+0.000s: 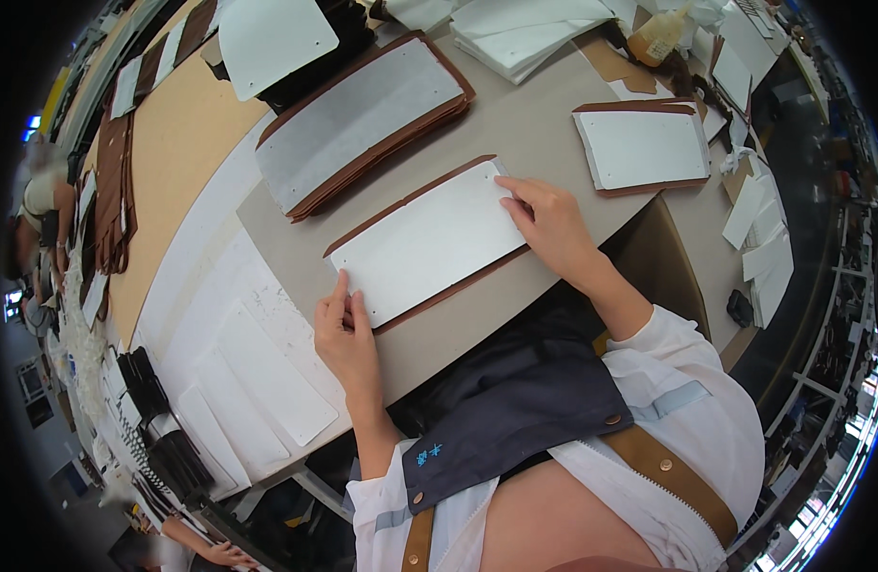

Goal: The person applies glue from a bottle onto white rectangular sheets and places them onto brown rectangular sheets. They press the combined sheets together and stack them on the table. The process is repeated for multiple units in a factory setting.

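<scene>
A white rectangular sheet (427, 243) lies on a brown leather panel (458, 286) of nearly the same shape, on the grey table (515, 133). My left hand (343, 334) presses its fingertips on the sheet's near left corner. At the far right corner my right hand (550, 224) rests with its fingers flat on the sheet's edge. Both hands hold the sheet down against the brown panel; a thin brown border shows along the sheet's edges.
A stack of brown panels topped with a grey sheet (362, 119) lies behind. Another white-on-brown piece (644, 148) sits to the right. White cut pieces (267, 377) lie at the left, folded white sheets (525, 33) and a glue bottle (660, 36) at the back. Another person (38, 205) works far left.
</scene>
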`<move>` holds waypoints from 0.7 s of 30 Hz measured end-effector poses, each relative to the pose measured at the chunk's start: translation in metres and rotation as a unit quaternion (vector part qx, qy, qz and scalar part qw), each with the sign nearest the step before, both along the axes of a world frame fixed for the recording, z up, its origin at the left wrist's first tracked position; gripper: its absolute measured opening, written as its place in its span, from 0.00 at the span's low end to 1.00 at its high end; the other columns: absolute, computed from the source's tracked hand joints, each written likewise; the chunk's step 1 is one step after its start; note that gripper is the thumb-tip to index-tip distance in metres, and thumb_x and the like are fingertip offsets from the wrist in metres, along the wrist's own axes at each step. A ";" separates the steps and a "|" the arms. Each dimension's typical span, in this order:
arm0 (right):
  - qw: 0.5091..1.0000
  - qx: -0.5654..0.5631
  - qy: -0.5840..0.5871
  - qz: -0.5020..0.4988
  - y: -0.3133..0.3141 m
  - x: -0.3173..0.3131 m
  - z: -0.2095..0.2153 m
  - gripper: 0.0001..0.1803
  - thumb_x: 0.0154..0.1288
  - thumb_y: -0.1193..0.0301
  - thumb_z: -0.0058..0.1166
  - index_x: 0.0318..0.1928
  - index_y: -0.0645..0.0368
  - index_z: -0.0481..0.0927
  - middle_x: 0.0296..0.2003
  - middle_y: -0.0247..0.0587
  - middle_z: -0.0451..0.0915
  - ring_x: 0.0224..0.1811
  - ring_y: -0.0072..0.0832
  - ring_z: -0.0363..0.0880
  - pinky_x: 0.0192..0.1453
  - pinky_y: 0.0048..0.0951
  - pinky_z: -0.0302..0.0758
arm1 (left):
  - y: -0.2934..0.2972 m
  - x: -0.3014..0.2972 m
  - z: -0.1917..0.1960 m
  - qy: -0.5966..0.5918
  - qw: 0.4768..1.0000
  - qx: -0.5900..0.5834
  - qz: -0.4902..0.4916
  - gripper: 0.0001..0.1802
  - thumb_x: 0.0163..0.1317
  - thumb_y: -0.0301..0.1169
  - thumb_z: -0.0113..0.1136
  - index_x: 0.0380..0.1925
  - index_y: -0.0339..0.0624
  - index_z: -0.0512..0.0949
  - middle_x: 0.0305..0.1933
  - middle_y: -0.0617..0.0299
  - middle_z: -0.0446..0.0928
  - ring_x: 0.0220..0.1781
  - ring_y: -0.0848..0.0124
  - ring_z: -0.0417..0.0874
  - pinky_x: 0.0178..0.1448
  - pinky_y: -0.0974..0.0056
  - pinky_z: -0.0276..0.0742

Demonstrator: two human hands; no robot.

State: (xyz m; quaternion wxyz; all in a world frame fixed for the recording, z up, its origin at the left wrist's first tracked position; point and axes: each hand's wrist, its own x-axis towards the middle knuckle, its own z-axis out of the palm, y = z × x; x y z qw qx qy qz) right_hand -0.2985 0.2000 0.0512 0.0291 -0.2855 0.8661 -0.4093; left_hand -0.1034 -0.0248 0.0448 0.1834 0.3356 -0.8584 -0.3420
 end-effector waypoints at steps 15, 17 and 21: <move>1.000 0.017 -0.005 0.013 0.000 -0.002 0.001 0.15 0.67 0.78 0.59 0.54 0.66 0.83 0.31 0.48 0.78 0.29 0.39 0.76 0.39 0.37 0.74 | -0.002 0.000 0.001 -0.014 1.000 -0.012 -0.007 0.20 0.66 0.25 0.64 0.59 0.46 0.84 0.30 0.65 0.73 0.27 0.76 0.68 0.35 0.69 0.69; 1.000 0.016 0.004 0.012 0.000 -0.002 -0.001 0.16 0.67 0.78 0.59 0.54 0.66 0.83 0.31 0.48 0.78 0.29 0.39 0.76 0.39 0.37 0.74 | -0.002 0.000 0.001 -0.015 1.000 -0.015 -0.009 0.20 0.66 0.25 0.64 0.59 0.46 0.84 0.30 0.65 0.72 0.27 0.76 0.67 0.35 0.69 0.69; 0.998 0.054 -0.016 0.013 -0.001 -0.002 0.008 0.13 0.68 0.77 0.57 0.51 0.67 0.83 0.39 0.55 0.84 0.40 0.52 0.83 0.45 0.45 0.79 | -0.001 -0.001 0.003 -0.017 1.000 -0.008 -0.013 0.21 0.66 0.24 0.64 0.59 0.46 0.84 0.29 0.65 0.71 0.27 0.76 0.67 0.35 0.69 0.69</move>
